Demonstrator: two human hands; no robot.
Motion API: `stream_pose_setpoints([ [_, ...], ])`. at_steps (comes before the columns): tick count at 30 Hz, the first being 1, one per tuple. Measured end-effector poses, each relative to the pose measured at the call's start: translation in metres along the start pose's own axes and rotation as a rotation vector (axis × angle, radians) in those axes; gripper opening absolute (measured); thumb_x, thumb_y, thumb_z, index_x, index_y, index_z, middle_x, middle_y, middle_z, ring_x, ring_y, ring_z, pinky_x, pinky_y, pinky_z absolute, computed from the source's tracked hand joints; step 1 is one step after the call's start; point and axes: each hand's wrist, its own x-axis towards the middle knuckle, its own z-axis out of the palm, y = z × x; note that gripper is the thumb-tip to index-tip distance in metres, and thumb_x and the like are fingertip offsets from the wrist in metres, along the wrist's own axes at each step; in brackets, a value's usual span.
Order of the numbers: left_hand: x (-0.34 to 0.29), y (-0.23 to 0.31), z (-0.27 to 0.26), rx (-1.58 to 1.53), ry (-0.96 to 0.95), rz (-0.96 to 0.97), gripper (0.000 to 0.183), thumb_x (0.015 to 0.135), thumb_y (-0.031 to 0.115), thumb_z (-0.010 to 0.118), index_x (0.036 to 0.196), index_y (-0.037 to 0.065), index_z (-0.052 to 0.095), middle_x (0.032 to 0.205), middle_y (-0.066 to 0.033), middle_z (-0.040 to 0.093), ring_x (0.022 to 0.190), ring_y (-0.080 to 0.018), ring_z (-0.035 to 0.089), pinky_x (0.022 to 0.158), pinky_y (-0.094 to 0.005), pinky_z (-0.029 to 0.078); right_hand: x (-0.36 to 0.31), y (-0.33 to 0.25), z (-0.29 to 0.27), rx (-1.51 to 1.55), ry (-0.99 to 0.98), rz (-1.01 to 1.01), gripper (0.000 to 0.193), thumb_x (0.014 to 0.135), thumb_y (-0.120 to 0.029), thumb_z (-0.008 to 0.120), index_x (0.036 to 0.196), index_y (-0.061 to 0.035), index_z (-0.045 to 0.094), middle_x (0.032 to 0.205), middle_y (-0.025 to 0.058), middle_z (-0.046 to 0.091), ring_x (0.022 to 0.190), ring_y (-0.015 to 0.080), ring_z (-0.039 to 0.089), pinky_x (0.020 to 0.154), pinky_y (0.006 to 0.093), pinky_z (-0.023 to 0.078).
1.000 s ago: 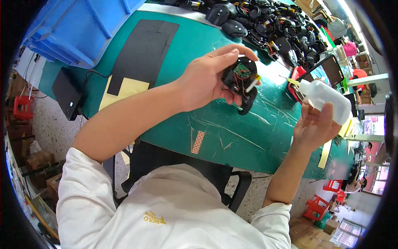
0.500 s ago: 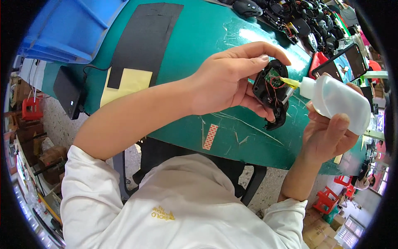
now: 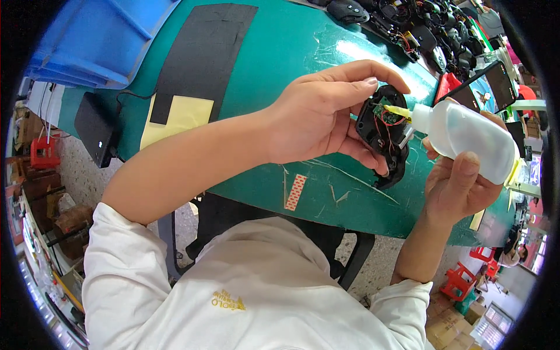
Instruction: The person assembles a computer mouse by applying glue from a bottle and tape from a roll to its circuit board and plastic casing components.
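My left hand (image 3: 335, 111) is closed round a black plastic housing half (image 3: 382, 137), thumb at its top edge and fingers beneath. Inside the housing show a green circuit board, thin red wires and a silvery cylindrical part. My right hand (image 3: 461, 184) grips a translucent white squeeze bottle (image 3: 475, 140), tipped sideways. The bottle's yellow nozzle (image 3: 398, 111) points left, its tip over the circuit board; whether it touches cannot be told. Both things are held above the green table mat (image 3: 280, 181).
Several black device parts with wires (image 3: 408, 29) lie heaped at the far right. A phone (image 3: 496, 84) leans near a red object. Far left are a blue bin (image 3: 99, 41), a black strip (image 3: 207, 52), yellow paper (image 3: 192, 111) and a black box (image 3: 96, 128).
The bottle in my right hand has shifted left, bringing its nozzle farther over the circuit board. My left hand and the housing have barely moved.
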Motion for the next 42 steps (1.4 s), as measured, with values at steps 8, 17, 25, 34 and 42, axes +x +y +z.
stream_pose_setpoints([
  [8, -0.003, 0.003, -0.002, -0.017, -0.034, -0.048, 0.032, 0.105, 0.023, 0.03, 0.125, 0.008, 0.049, 0.111, -0.0157, 0.058, 0.089, -0.0311, 0.067, 0.076, -0.0458, 0.061, 0.0, -0.001, 0.002, 0.023, 0.022, -0.001, 0.056, 0.086, -0.021, 0.07, 0.122, 0.0132, 0.044, 0.124, 0.0248, 0.051, 0.092, 0.0334, 0.067, 0.066, 0.0372, 0.061],
  [17, 0.001, 0.001, 0.0, 0.024, -0.018, -0.044, 0.038, 0.105, 0.029, 0.03, 0.132, 0.005, 0.042, 0.112, -0.02, 0.063, 0.084, -0.0296, 0.07, 0.069, -0.04, 0.062, -0.001, 0.001, -0.004, 0.013, 0.039, -0.001, 0.055, 0.086, -0.021, 0.069, 0.122, 0.0126, 0.044, 0.123, 0.0247, 0.051, 0.091, 0.0335, 0.067, 0.066, 0.0376, 0.061],
  [25, -0.001, 0.001, 0.0, 0.048, 0.008, -0.028, 0.038, 0.105, 0.029, 0.03, 0.131, 0.005, 0.044, 0.111, -0.0188, 0.063, 0.088, -0.0275, 0.07, 0.069, -0.041, 0.062, 0.001, 0.003, -0.005, -0.027, -0.009, -0.068, 0.049, 0.092, -0.018, 0.063, 0.124, 0.0113, 0.043, 0.122, 0.0251, 0.052, 0.089, 0.0325, 0.067, 0.052, 0.035, 0.062],
  [34, 0.0, 0.001, -0.002, 0.025, -0.002, -0.02, 0.038, 0.105, 0.029, 0.03, 0.132, 0.005, 0.043, 0.108, -0.0168, 0.063, 0.087, -0.0285, 0.069, 0.071, -0.0433, 0.062, -0.001, 0.001, -0.007, 0.105, -0.048, -0.042, 0.052, 0.091, -0.018, 0.064, 0.125, 0.0133, 0.041, 0.126, 0.0259, 0.048, 0.1, 0.042, 0.064, 0.053, 0.0365, 0.064],
  [42, -0.001, 0.002, -0.002, 0.026, -0.017, -0.03, 0.038, 0.105, 0.028, 0.03, 0.132, 0.005, 0.043, 0.109, -0.0165, 0.062, 0.088, -0.0283, 0.069, 0.071, -0.0439, 0.062, -0.002, -0.003, -0.008, 0.045, -0.125, 0.036, 0.055, 0.089, -0.02, 0.066, 0.123, 0.015, 0.043, 0.127, 0.0255, 0.046, 0.101, 0.0443, 0.063, 0.055, 0.0366, 0.064],
])
